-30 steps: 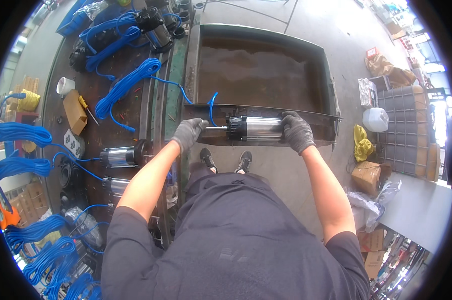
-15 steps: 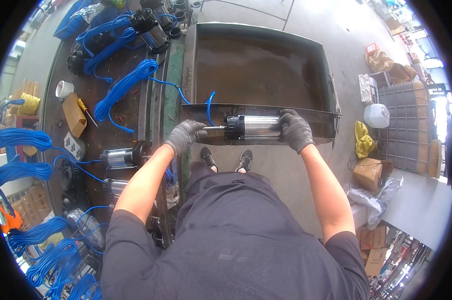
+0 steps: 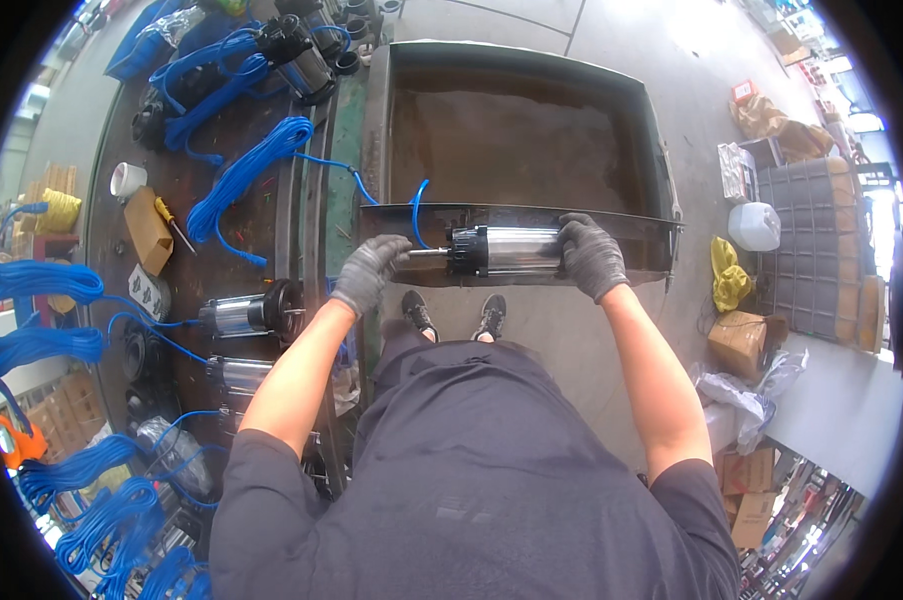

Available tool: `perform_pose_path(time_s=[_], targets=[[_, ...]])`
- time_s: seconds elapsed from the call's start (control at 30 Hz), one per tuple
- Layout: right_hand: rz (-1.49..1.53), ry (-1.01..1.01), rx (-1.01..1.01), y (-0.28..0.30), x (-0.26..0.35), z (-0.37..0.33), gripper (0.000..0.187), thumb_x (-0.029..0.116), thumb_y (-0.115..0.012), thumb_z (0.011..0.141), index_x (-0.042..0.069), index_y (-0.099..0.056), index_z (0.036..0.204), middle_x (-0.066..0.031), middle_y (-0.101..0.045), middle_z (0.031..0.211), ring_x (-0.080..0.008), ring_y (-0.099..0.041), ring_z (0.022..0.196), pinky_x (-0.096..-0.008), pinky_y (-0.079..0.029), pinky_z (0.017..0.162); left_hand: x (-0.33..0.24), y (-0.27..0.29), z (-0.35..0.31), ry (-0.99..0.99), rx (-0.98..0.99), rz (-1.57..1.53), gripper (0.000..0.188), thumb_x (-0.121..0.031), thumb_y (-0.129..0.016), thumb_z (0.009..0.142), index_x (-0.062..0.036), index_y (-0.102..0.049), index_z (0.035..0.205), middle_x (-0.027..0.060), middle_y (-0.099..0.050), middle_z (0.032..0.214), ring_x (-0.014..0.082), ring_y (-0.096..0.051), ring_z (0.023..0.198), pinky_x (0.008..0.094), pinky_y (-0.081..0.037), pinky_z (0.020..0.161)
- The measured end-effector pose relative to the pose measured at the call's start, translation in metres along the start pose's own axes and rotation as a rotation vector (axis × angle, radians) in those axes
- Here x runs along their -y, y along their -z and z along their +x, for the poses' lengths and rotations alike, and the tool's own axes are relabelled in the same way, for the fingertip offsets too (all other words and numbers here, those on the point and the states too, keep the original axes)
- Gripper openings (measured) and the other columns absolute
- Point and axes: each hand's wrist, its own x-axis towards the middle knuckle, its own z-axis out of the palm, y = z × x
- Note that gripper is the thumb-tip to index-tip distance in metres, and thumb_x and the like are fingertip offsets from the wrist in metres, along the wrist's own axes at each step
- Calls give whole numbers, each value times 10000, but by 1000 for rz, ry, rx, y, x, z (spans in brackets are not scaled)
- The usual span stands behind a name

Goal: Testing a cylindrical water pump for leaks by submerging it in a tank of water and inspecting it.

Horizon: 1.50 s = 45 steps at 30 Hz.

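A silver, cylindrical pump motor (image 3: 516, 250) with a black end lies sideways over the near ledge of a metal water tank (image 3: 659, 150). My gloved right hand (image 3: 591, 258) is closed around its right end. From its black left end sticks a thin metal shaft (image 3: 428, 252), and the fingers of my gloved left hand (image 3: 371, 272) are closed on the tip of it. A blue cable (image 3: 418, 215) comes down over the tank's divider to the motor's left end. It runs from a coiled bundle of blue cable (image 3: 249, 180) on the bench at left.
On the dark workbench (image 3: 241, 225) stand more silver motors (image 3: 236, 316), a screwdriver (image 3: 176, 225), a brown box (image 3: 148, 232) and a white cup (image 3: 127, 179). Several blue cable coils hang at far left. A caged container (image 3: 806, 245) and a cardboard box (image 3: 739, 340) stand at right.
The motor and both hands stay almost in place. My left hand has shifted very slightly, its fingers still at the shaft.
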Motion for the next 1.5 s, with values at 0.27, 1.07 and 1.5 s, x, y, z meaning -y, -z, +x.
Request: perform_pose_path(time_s=[0.27,1.07,1.5], targets=[[-31,71,-17,-1,-2,1,222,-22,-540,912,9,-732,1017,-103,-646,1393,-290,-752,999,-392,-678,831,-9,-1,14,1064,154,-578,352,-393,-584,1095,-74,-646,1233,60,-645,757,98,-603,634,280,-515,577],[35,-37,12,-3,-5,1,148,116,-633,923,106,-746,1018,-43,-664,1383,-293,-685,1167,-426,-545,1017,40,24,-11,972,-314,-681,320,-454,-628,1068,-168,-680,934,-74,-481,624,61,-428,478,270,-300,407],[-10,-16,49,17,-2,-4,222,240,-634,975,101,-732,1120,-69,-646,1376,-328,-654,1207,-444,-526,1032,4,-20,-5,1177,-413,-589,507,-596,-572,1047,-102,-616,941,55,-642,667,117,-478,416,298,-378,388]])
